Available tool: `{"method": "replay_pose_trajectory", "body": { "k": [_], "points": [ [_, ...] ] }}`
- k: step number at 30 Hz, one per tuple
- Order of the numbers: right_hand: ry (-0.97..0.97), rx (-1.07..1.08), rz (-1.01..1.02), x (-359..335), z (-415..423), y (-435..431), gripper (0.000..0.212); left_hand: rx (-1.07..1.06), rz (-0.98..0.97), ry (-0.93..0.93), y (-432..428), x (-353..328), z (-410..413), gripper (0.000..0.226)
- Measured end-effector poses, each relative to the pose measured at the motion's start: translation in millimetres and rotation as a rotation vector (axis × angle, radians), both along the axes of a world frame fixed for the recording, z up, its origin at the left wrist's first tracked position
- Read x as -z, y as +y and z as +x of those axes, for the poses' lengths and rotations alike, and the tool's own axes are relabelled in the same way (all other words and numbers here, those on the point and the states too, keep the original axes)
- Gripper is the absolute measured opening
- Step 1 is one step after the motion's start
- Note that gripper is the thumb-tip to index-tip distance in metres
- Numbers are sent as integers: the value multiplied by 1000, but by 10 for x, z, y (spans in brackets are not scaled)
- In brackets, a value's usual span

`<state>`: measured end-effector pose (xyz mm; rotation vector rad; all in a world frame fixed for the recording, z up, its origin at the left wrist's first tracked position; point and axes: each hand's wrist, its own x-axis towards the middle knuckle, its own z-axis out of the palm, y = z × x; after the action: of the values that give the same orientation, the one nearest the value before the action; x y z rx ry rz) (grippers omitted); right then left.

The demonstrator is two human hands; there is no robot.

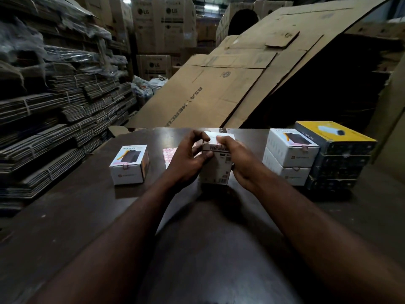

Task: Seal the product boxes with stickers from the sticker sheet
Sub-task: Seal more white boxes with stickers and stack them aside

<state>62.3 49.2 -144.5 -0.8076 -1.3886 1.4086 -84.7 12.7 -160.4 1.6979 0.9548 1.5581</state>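
Grip of left hand (188, 160) and right hand (241, 166) curls round white box (215, 171) near far edge of table (87, 216).

The upright white box (219, 170) at the middle of the table (87, 216) has a line of bold dark capitals across the top of its near face, too blurred to read with certainty, and small barcode labels lower on the same face. Left of it, the small white box (129, 170) has a word on its lid that looks like "VIALLEY", though it is not sharp. Right of it, the yellow box (341, 137) shows "LAPCARE" along its lid. Behind it, the leaning cardboard sheet (219, 93) is printed "BSA | MERCU", running sideways, with the rest hidden by the table edge. Farther behind and to the left, the tall brown cartons (164, 34) each show the "LG" logo, as does a lower carton (153, 66).
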Motion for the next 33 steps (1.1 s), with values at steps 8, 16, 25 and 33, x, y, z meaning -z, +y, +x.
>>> {"method": "replay_pose_trajectory", "body": {
  "k": [8, 16, 25, 33],
  "points": [
    [-81, 82, 135, 61, -62, -2, 55, -138, 36, -51, -19, -52, -32, 30],
    [-398, 237, 434, 134, -3, -70, 31, -255, -47, -46, -36, -23, -29, 39],
    [-337, 79, 483, 213, -41, -65, 45, -325, -34, -32, -28, -50, -29, 36],
    [-249, 87, 398, 219, -15, -11, 36, -184, -140, -95, 11, -21, -61, 59]
  ]
}}
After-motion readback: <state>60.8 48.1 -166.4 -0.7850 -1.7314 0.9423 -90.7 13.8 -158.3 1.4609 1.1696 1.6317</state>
